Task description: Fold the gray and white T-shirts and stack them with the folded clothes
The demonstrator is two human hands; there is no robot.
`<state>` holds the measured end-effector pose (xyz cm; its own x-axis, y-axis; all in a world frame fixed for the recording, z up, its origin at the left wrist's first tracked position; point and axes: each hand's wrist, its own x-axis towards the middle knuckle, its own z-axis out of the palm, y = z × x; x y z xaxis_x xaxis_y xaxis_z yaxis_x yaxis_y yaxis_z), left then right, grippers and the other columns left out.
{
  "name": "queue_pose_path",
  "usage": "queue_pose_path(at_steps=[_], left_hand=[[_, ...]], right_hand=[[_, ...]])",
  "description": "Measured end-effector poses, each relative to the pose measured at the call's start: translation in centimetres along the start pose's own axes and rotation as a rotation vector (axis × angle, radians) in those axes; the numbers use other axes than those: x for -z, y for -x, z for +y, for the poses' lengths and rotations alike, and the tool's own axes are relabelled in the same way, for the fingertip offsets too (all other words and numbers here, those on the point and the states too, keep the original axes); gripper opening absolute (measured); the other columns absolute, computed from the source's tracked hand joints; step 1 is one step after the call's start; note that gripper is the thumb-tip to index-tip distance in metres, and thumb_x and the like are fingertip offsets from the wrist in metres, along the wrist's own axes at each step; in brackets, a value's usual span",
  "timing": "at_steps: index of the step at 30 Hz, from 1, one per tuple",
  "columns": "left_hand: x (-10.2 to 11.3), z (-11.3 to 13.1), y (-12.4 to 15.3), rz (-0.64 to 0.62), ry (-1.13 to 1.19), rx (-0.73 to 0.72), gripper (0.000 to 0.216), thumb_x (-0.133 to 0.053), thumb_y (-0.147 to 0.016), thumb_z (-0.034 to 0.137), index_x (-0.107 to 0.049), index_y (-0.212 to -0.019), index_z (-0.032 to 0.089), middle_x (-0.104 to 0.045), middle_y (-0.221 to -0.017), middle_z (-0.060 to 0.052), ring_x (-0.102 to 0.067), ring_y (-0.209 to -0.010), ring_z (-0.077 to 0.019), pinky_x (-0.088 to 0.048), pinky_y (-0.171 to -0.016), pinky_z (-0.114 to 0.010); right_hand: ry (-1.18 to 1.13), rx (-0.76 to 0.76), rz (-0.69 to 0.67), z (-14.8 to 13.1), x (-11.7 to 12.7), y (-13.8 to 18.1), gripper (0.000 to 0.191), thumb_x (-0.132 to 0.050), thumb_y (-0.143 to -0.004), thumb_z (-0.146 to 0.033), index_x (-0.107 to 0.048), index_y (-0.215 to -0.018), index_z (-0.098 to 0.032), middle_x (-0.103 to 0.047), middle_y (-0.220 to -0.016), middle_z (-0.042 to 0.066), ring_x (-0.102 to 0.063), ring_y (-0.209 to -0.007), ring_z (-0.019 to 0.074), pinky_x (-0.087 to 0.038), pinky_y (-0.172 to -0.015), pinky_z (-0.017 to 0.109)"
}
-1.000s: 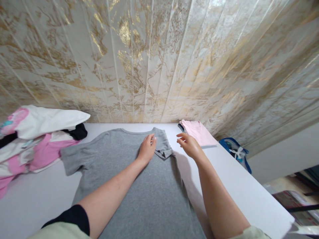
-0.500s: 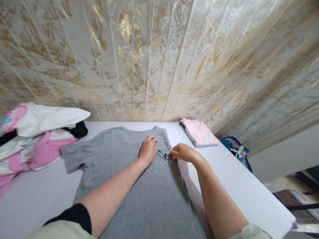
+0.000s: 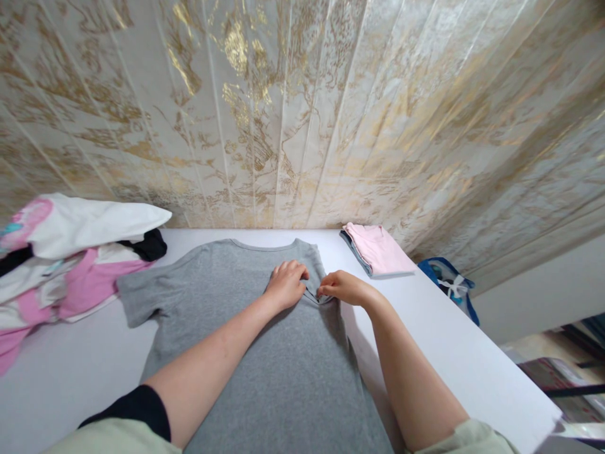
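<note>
A grey T-shirt (image 3: 227, 315) lies flat on the white table (image 3: 439, 353), neck toward the wall. Its right sleeve is folded inward over the body. My left hand (image 3: 286, 284) rests curled on the shirt beside that fold, fingertips pinching the sleeve's hem. My right hand (image 3: 343, 287) is closed in a pinch on the same folded sleeve edge, just to the right. The two hands nearly touch.
A heap of pink, white and black clothes (image 3: 66, 252) lies at the table's left. A folded pink garment (image 3: 380, 250) sits on a small stack at the back right. A blue bag (image 3: 449, 284) is beyond the table's right edge. A gold-patterned wall (image 3: 302, 107) rises behind.
My right hand moved left from open air onto the folded sleeve and pinched it. My left hand curled its fingers and shifted slightly right toward the sleeve hem.
</note>
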<state>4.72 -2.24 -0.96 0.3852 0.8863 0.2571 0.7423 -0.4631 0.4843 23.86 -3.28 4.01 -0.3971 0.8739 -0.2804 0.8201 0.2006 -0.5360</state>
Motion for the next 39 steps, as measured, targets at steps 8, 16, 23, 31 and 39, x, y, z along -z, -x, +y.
queue_pose_path(at_steps=[8, 16, 23, 31, 39], left_hand=[[-0.1, -0.3, -0.1, 0.018, -0.045, 0.011, 0.012, -0.051, -0.081, 0.014, -0.059, -0.084, 0.023, -0.064, -0.097, -0.004, -0.055, -0.098, -0.0225, -0.041, -0.085, -0.035], [0.6, 0.5, 0.0, 0.078, -0.121, -0.001, 0.015, -0.046, -0.09, 0.02, -0.059, -0.082, 0.023, -0.066, -0.088, -0.003, -0.057, -0.093, -0.0216, -0.037, -0.089, -0.036], [0.5, 0.2, 0.1, 0.187, -0.207, 0.2, 0.016, -0.05, -0.092, 0.028, -0.057, -0.103, 0.02, -0.064, -0.109, -0.009, -0.055, -0.105, -0.0257, -0.038, -0.088, -0.038], [0.0, 0.0, 0.2, 0.151, -0.147, 0.203, 0.021, -0.057, -0.088, 0.02, -0.055, -0.109, 0.024, -0.066, -0.114, -0.003, -0.056, -0.109, -0.022, -0.036, -0.094, -0.036], [-0.3, -0.3, 0.1, 0.16, -0.112, 0.213, 0.022, -0.056, -0.088, 0.019, -0.056, -0.11, 0.024, -0.066, -0.114, -0.003, -0.057, -0.109, -0.0213, -0.038, -0.091, -0.035]], right_hand=[[-0.031, -0.115, -0.068, -1.2, 0.6, 0.9, 0.023, -0.053, -0.081, -0.025, -0.072, -0.075, -0.014, -0.068, -0.066, 0.002, -0.053, -0.055, 0.0107, -0.036, -0.054, 0.021], [0.215, -0.241, 0.356, -1.9, -0.8, -0.2, 0.024, -0.047, -0.089, -0.025, -0.07, -0.088, -0.019, -0.072, -0.081, 0.006, -0.064, -0.075, 0.0171, -0.043, -0.067, 0.025], [0.363, -0.072, 0.495, -1.6, -5.2, -3.0, 0.054, -0.04, -0.097, -0.037, -0.039, -0.144, -0.013, -0.036, -0.152, 0.013, -0.031, -0.14, 0.0246, -0.027, -0.112, 0.042], [0.346, -0.107, 0.416, -0.9, -5.9, -3.5, 0.058, -0.035, -0.098, -0.044, -0.034, -0.148, -0.016, -0.03, -0.156, 0.008, -0.022, -0.144, 0.0243, -0.021, -0.115, 0.045], [0.368, -0.125, 0.446, -0.4, -3.4, -5.7, 0.051, -0.036, -0.097, -0.029, -0.036, -0.147, -0.016, -0.034, -0.154, 0.009, -0.026, -0.142, 0.0225, -0.025, -0.113, 0.042]])
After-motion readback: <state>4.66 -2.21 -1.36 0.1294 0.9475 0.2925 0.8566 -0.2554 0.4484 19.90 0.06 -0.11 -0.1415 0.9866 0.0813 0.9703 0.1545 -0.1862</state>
